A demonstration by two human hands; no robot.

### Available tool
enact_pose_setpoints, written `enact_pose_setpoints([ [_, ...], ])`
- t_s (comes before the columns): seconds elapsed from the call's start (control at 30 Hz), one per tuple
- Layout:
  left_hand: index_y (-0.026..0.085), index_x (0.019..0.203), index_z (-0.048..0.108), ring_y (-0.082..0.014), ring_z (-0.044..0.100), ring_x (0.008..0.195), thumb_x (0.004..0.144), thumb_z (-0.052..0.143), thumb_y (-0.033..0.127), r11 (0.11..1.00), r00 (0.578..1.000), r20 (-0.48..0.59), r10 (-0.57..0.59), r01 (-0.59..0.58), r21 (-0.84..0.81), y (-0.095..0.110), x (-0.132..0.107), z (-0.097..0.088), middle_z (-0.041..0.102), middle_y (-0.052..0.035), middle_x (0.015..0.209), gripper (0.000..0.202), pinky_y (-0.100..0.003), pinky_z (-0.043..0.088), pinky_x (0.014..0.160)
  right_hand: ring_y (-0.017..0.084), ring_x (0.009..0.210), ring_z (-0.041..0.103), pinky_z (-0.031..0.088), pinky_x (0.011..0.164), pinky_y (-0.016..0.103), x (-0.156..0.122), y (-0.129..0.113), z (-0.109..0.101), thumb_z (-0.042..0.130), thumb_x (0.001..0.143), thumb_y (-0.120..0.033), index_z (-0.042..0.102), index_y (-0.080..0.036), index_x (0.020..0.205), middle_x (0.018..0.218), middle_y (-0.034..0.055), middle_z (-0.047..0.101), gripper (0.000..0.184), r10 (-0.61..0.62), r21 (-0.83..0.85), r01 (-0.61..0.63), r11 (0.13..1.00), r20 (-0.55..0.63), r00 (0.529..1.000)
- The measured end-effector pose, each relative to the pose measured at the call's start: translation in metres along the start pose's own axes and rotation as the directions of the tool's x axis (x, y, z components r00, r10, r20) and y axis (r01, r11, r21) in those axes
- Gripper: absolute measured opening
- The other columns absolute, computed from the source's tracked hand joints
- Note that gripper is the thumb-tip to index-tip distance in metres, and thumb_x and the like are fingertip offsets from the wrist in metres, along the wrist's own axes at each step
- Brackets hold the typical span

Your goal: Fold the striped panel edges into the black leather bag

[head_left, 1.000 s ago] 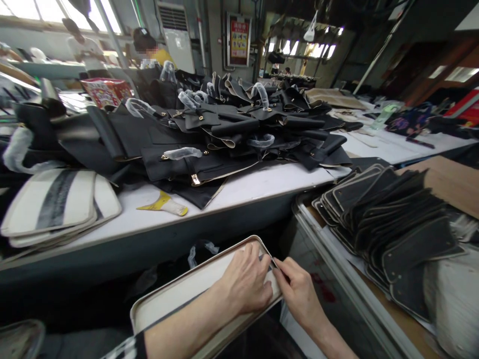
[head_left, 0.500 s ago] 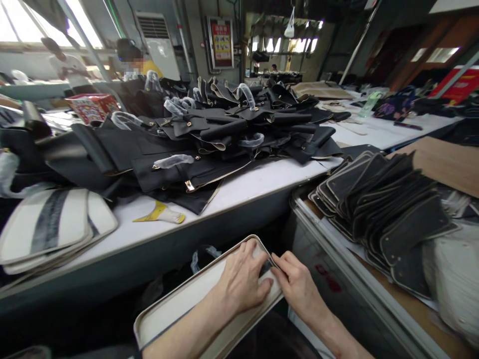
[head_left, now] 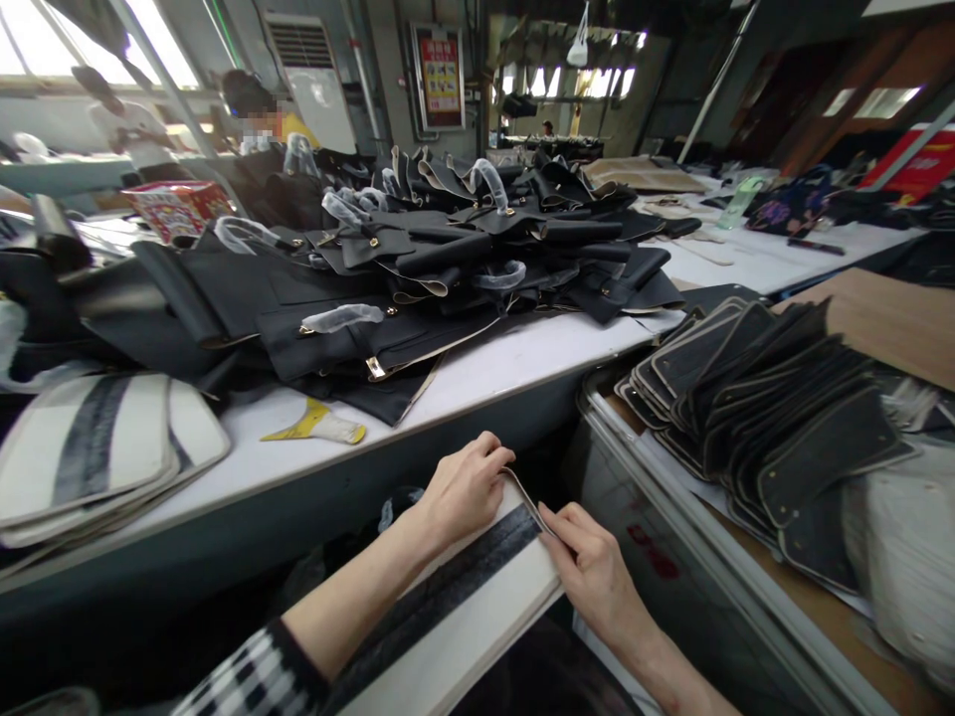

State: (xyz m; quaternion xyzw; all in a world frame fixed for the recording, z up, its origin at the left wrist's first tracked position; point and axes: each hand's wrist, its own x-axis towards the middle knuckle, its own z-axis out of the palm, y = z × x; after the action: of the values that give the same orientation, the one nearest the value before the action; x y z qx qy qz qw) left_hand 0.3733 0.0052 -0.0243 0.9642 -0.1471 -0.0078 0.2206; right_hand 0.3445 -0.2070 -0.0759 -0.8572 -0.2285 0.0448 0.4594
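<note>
A cream bag panel with a broad black stripe and a raised edge lies slanted in front of me at the bottom middle. My left hand is closed over its far left corner, fingers curled around the edge. At the short far-right edge, my right hand pinches the rim between thumb and fingers. My left forearm, in a checked sleeve, covers part of the panel's left side. Similar cream panels with a dark stripe are stacked on the white table to the left.
Black bag pieces with plastic-wrapped handles are heaped on the table, a yellow-and-white pointed piece before them. Black panels stand stacked at right beside a metal-edged counter. Two people are at the back left.
My left hand has moved from the panel's inner face out to its far left corner, uncovering the black stripe. My right hand stays pinched on the edge.
</note>
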Motion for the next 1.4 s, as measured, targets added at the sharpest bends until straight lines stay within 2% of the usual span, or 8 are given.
enact_pose_setpoints([
  [0.1,0.019,0.114,0.069,-0.0267,0.058,0.110,0.081,0.050,0.014,0.995,0.998,0.052,0.021,-0.016,-0.094,-0.016,0.017,0.005,0.063,-0.0083,0.116,0.039,-0.039,0.047,0.097,0.017,0.082,0.057,0.044,0.075,0.029,0.000,0.001,0.000,0.045,0.099,-0.022,0.067,-0.018,0.119,0.089,0.0033,0.055,0.030,0.006,-0.005,-0.006,1.000,0.000,1.000],
  [0.3,0.021,0.094,0.078,-0.0162,0.067,0.088,0.075,0.053,0.013,0.946,0.976,0.216,0.027,0.045,-0.322,-0.044,0.038,0.021,0.075,-0.0001,0.092,0.033,-0.022,0.051,0.080,0.014,0.083,0.057,0.045,0.074,0.025,-0.001,0.005,0.003,0.045,0.100,-0.024,0.066,-0.015,0.121,0.090,0.0036,0.056,0.032,-0.004,0.020,0.004,1.000,-0.017,1.000],
  [0.63,0.017,0.096,0.078,-0.0136,0.065,0.094,0.070,0.047,0.007,0.845,0.973,0.179,0.148,-0.030,-0.533,-0.054,0.034,0.032,0.070,-0.0022,0.104,0.042,-0.019,0.049,0.086,0.014,0.081,0.055,0.045,0.074,0.025,-0.002,0.012,0.003,0.040,0.102,-0.020,0.062,-0.017,0.129,0.089,0.0035,0.053,0.035,-0.098,-0.029,0.100,0.995,0.051,0.994],
  [0.97,0.024,0.088,0.076,-0.0188,0.060,0.105,0.083,0.053,0.012,0.906,0.932,0.109,0.345,-0.300,-0.299,-0.041,0.029,0.016,0.069,-0.0016,0.105,0.027,-0.032,0.043,0.098,0.024,0.089,0.053,0.047,0.077,0.036,0.014,0.000,-0.012,0.028,0.100,-0.012,0.059,-0.011,0.125,0.093,0.0097,0.056,0.040,-0.166,-0.363,0.300,0.882,0.356,0.920],
  [1.1,0.022,0.084,0.070,-0.0219,0.052,0.117,0.085,0.059,0.015,0.854,0.847,0.105,0.521,-0.517,-0.058,-0.016,0.005,0.006,0.069,-0.0052,0.105,0.013,-0.038,0.026,0.116,0.025,0.093,0.053,0.046,0.080,0.039,0.013,-0.014,-0.012,0.030,0.099,-0.017,0.057,-0.008,0.126,0.098,0.0118,0.056,0.039,-0.135,-0.419,0.297,0.858,0.374,0.918],
  [1.2,0.020,0.096,0.068,-0.0218,0.052,0.116,0.085,0.056,0.011,0.821,0.838,0.095,0.537,-0.546,0.167,-0.005,-0.013,0.004,0.069,-0.0057,0.104,0.018,-0.040,0.015,0.122,0.022,0.086,0.053,0.044,0.076,0.036,0.015,-0.014,-0.015,0.032,0.100,-0.024,0.064,-0.011,0.119,0.092,0.0089,0.055,0.039,-0.124,-0.285,0.225,0.932,0.332,0.935],
  [1.27,0.020,0.101,0.067,-0.0218,0.053,0.115,0.084,0.056,0.010,0.843,0.866,0.067,0.496,-0.499,0.199,-0.002,-0.021,0.006,0.069,-0.0051,0.104,0.023,-0.041,0.013,0.123,0.018,0.077,0.052,0.042,0.069,0.031,0.021,-0.006,-0.017,0.043,0.098,-0.035,0.070,-0.014,0.102,0.081,0.0043,0.053,0.034,-0.015,-0.037,0.027,0.999,0.301,0.954],
  [1.4,0.021,0.097,0.067,-0.0214,0.053,0.112,0.082,0.057,0.010,0.862,0.881,0.040,0.472,-0.471,0.189,-0.004,-0.024,0.008,0.071,-0.0036,0.100,0.021,-0.043,0.014,0.123,0.012,0.061,0.046,0.035,0.052,0.023,0.036,0.016,-0.015,0.069,0.080,-0.053,0.065,-0.016,0.091,0.070,-0.0023,0.052,0.038,0.268,0.316,-0.362,0.877,0.303,0.914],
])
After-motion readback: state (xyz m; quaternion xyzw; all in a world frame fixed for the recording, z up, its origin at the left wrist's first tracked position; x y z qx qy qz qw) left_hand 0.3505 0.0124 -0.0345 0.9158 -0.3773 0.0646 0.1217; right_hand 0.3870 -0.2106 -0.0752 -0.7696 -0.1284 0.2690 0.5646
